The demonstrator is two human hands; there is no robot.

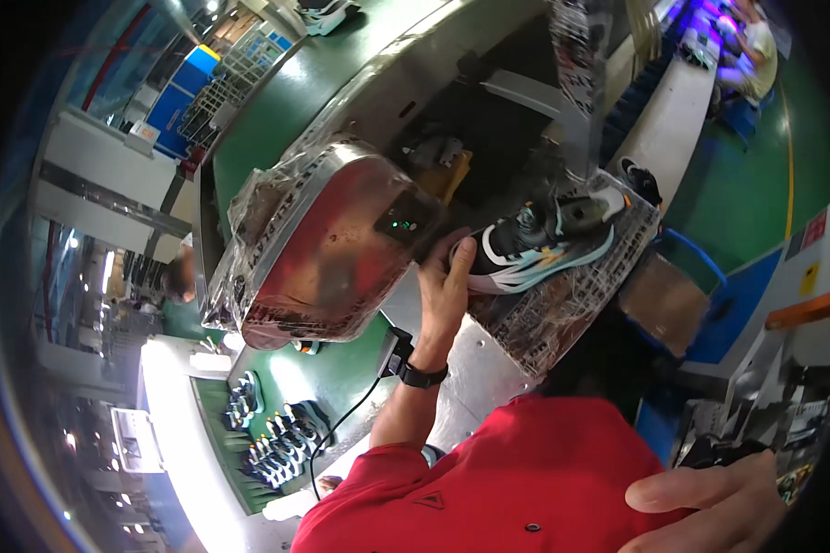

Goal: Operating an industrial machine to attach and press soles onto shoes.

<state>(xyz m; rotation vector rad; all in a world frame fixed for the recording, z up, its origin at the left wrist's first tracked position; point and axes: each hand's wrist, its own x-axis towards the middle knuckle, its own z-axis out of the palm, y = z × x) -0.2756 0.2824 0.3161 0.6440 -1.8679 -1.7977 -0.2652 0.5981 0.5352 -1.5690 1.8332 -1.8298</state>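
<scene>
A black, white and pale blue sports shoe lies on a platform wrapped in printed clear film. My left hand, with a black band at the wrist, is closed round the end of the shoe nearest it, thumb on top; its other fingers are partly hidden. Just left of that hand stands a rounded metal machine head with red tones, small green lights and loose film. At the lower right, my right hand has its fingers stretched out and apart. A dark object shows just beyond it, its kind unclear.
An upright film-wrapped post rises behind the shoe. Several shoes stand on a green surface at lower left. A dark shoe sits beyond the platform. A black cable hangs near my left wrist. Another person sits far right.
</scene>
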